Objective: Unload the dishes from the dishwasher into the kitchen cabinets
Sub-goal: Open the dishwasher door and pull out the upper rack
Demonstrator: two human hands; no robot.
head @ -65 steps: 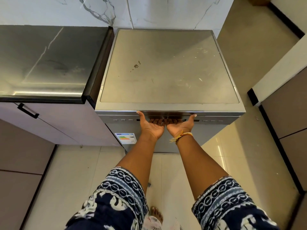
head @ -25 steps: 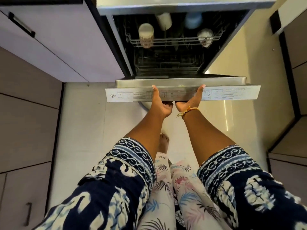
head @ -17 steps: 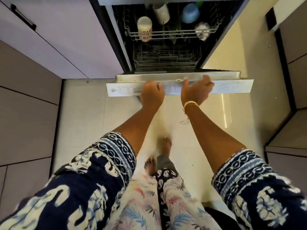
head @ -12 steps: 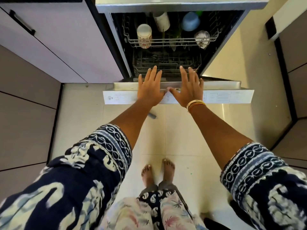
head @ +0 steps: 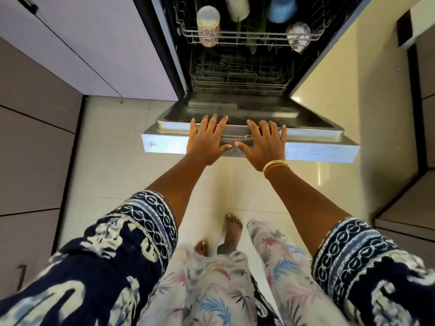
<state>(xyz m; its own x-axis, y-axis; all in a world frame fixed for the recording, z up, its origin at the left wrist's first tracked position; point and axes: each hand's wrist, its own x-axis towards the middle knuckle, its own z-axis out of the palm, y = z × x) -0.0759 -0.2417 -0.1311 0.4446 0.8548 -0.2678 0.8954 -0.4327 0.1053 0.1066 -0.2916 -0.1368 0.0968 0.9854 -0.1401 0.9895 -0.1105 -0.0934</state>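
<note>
The dishwasher door (head: 313, 150) hangs open, nearly level. My left hand (head: 207, 138) and my right hand (head: 264, 143) lie flat on its top edge, palms down, fingers spread, holding nothing. Inside, the upper rack (head: 249, 36) carries a patterned white cup (head: 208, 25), a white cup (head: 237, 5), a blue cup (head: 282, 8) and a clear glass (head: 298, 37), all upside down. The lower rack (head: 240, 78) looks dark; I cannot tell what lies in it.
Pale cabinet fronts (head: 94, 50) stand left of the dishwasher, and brown cabinet doors (head: 30, 137) run along the left wall. More cabinets (head: 423, 67) stand at the right. My bare feet (head: 233, 229) stand on the glossy tiled floor (head: 113, 161) in front of the door.
Both hands pulled the closed door down, then turned from gripping its edge from below to lying flat on top. The door has dropped lower and the racks have come into view.
</note>
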